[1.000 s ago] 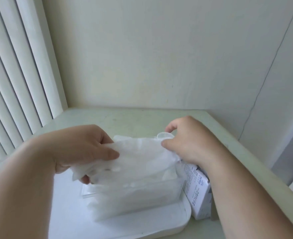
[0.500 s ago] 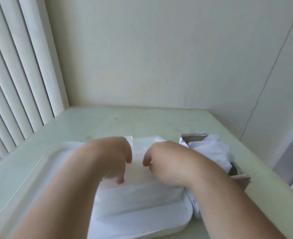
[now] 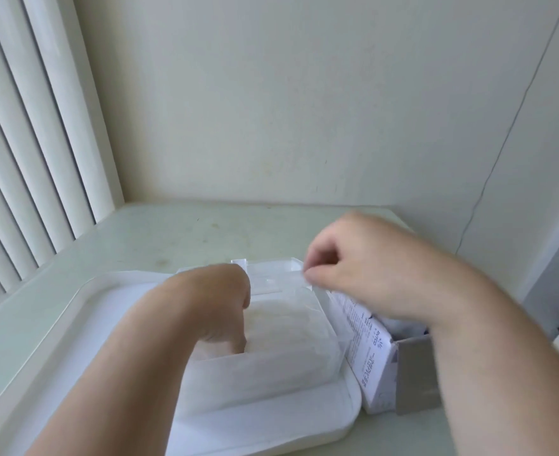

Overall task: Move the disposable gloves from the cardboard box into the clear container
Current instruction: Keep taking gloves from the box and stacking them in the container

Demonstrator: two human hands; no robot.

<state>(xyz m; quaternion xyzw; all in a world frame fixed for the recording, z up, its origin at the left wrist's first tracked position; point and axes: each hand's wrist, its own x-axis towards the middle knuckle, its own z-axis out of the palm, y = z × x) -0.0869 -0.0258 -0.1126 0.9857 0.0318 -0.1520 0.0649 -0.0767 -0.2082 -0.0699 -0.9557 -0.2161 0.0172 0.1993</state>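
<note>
Left hand is inside the clear rectangular plastic container, fingers bent downward with the tips sunk into the stack; whether they pinch a glove or only press cannot be told. Right hand hovers at the container's far right corner, blurred, fingers loosely curled with thumb near forefinger; a hold on anything cannot be confirmed. The thin translucent white disposable gloves lie in the container at centre frame, a flat layered stack filling it nearly to the rim. The container stands on a white rounded-corner plastic tray. Just beside the tray at lower right stands the white printed cardboard box, top open, the right forearm passing over it. All rest on a pale green surface, with white vertical blinds at upper left. Risks, as judged: the light films may spring up and spill over the rim once pressure lifts; top sheets may cling to the left fingers and be dragged out; the right forearm may knock the box. Orientation: the stack lies flat, its long axis apparently across the frame along the near wall. Cuff and finger ends cannot be distinguished.
</note>
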